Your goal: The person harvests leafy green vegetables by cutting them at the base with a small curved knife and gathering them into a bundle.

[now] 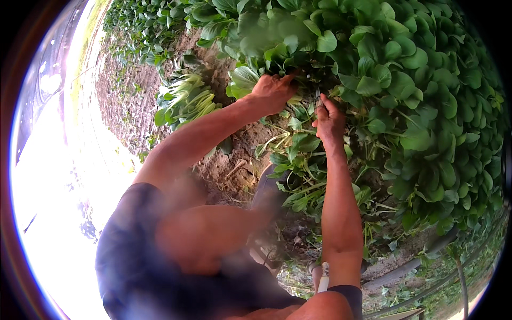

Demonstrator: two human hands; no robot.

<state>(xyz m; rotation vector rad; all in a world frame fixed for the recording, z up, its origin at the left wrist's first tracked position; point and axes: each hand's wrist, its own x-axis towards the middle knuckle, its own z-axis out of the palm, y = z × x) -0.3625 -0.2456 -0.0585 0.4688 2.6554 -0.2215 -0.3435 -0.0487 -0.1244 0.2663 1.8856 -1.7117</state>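
Note:
My left hand is bent around a leafy green plant at the edge of a dense bed, its fingertips hidden among the leaves. The plant has rounded leaves like bok choy. Just to the right, my right hand grips a small knife by the handle. Its narrow blade points away from me toward the dark gap at the stem bases, close to my left hand. A pile of cut greens with pale stalks lies on the soil, left of my left forearm.
Standing greens fill the far side and the right. Loose leaves and trimmings litter the soil between my arms. A cigarette juts into view low down. Dark hoses or pipes run at lower right. Bright glare covers the left.

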